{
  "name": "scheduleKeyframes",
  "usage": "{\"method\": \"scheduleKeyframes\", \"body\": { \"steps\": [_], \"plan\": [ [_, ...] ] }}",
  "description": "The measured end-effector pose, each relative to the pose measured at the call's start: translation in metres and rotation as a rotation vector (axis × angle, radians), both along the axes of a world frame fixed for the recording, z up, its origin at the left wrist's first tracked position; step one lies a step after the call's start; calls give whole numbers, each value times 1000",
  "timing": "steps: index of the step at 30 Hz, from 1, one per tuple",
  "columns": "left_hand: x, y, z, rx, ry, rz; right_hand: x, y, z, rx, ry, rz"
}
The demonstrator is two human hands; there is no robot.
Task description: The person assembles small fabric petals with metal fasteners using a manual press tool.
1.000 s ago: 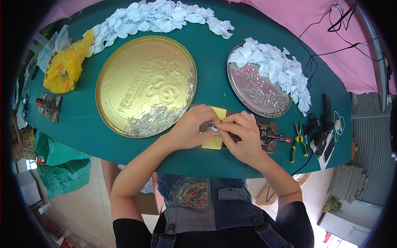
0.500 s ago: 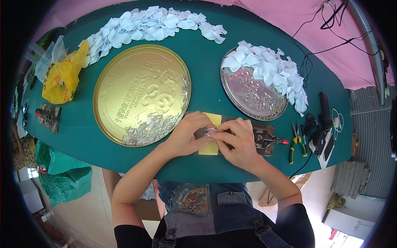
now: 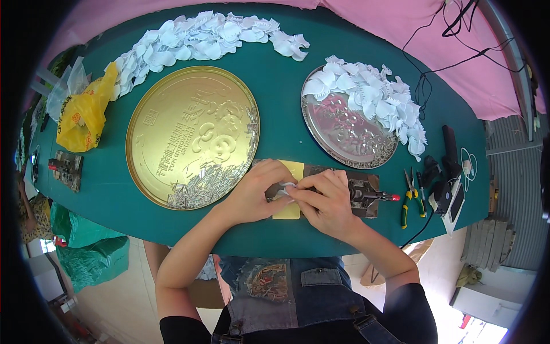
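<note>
Looking like a small assembly workshop. Long green table (image 3: 281,103) is forming the bench. Loose metal pins (image 3: 197,190) are lying in a round gold tray (image 3: 163,132); small metal parts (image 3: 380,153) are crowding the lower right of a round silver tray (image 3: 329,127). Flat white pieces (image 3: 200,37) are sitting in heaps, many of one kind. Toggle-clamp fixture (image 3: 366,196) with red tip is standing on the bench; a similar fixture (image 3: 69,169) is sitting far left. Yellow-handled pliers (image 3: 406,209) are lying at right. Grey corrugated panel (image 3: 515,172) is showing beyond the table's right end.
</note>
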State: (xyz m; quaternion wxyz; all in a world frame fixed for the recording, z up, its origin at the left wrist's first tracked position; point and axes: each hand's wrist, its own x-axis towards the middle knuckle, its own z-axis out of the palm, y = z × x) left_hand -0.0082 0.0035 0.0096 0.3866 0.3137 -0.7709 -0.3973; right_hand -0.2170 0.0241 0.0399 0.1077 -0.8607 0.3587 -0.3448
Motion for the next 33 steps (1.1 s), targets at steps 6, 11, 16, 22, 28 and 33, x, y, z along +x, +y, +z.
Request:
{"method": "scheduleKeyframes", "body": {
  "steps": [6,11,16,22,28,33],
  "plan": [
    [1,-1,-1,20,4,-2,0,-4,-1,-7,6,13],
    [2,-1,8,72,-1,-17,0,-2,-2,-12,5,6],
    [4,-2,1,32,-18,-19,-2,-4,8,88,-2,26],
    [3,-1,0,22,-42,-21,-7,-13,26,156,-102,2],
    [1,-1,6,25,-29,-7,-3,-5,98,149,-252,102],
    [9,-2,-1,51,-92,-40,-38,-77,56,-41,114,-435]
  ]
}}
